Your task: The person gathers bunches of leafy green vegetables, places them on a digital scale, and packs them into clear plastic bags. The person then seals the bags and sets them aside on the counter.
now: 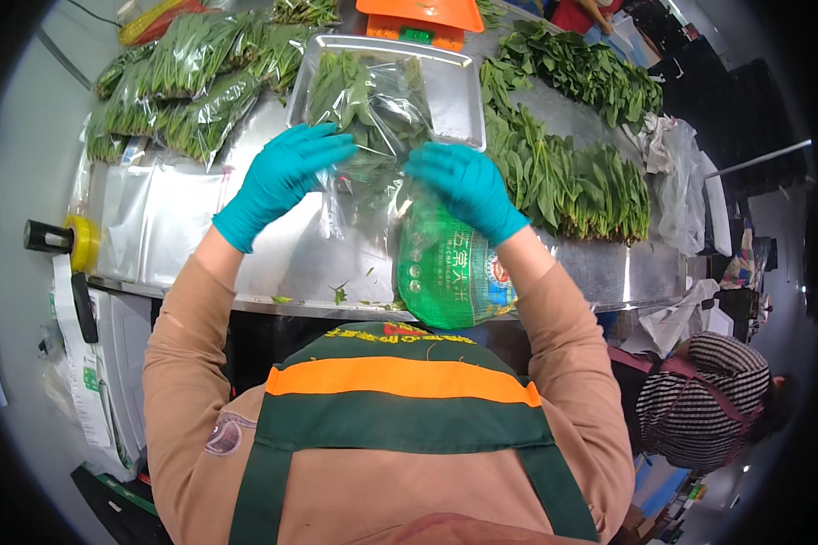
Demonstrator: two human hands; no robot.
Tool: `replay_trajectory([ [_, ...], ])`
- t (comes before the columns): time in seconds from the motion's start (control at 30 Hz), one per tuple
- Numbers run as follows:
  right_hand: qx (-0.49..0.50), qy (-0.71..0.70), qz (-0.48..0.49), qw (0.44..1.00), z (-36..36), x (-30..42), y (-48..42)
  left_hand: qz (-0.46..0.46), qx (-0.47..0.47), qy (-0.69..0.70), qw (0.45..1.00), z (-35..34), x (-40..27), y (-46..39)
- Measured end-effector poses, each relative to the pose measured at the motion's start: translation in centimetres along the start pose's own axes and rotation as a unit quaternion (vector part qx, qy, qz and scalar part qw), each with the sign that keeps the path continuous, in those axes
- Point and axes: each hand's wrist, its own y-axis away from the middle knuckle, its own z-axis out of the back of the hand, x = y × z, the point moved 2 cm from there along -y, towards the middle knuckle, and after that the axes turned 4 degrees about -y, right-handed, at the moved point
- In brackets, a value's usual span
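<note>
A clear plastic bag of leafy greens [375, 102] lies over the near edge of a metal tray [467, 102]. My left hand [286, 170], in a teal glove, is at the bag's left near side, its fingers extended and slightly blurred. On the other side, my right hand [460, 180], gloved alike, has its fingertips by the bag's lower right edge; whether it grips the plastic cannot be told. Beneath my right wrist lies a green printed plastic sack [443, 272]. An orange scale [416, 30] with a lit display stands behind the tray.
Bagged greens [191, 61] are piled at the back left. Loose leafy bunches [572, 184] lie on the right of the metal table [327, 272]. A yellow tape roll [83, 243] is at the left edge. Crumpled plastic bags [678, 184] hang at the right; a person [702, 402] is beyond.
</note>
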Motion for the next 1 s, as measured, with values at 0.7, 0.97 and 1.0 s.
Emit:
replay_trajectory([
  [0.7, 0.009, -0.529, -0.183, 0.829, 5.3, 5.9, -4.1, 0.270, -0.048, 0.476, 0.836, 7.0, -2.9, 4.5],
  [0.97, 0.002, -0.551, -0.261, 0.793, 2.4, 2.1, -6.8, 0.350, -0.058, 0.475, 0.805, 7.1, 0.3, 2.7],
  [1.0, 0.005, -0.544, -0.253, 0.800, 2.9, 2.0, -7.5, 0.342, -0.072, 0.463, 0.815, 7.7, 0.0, 2.5],
])
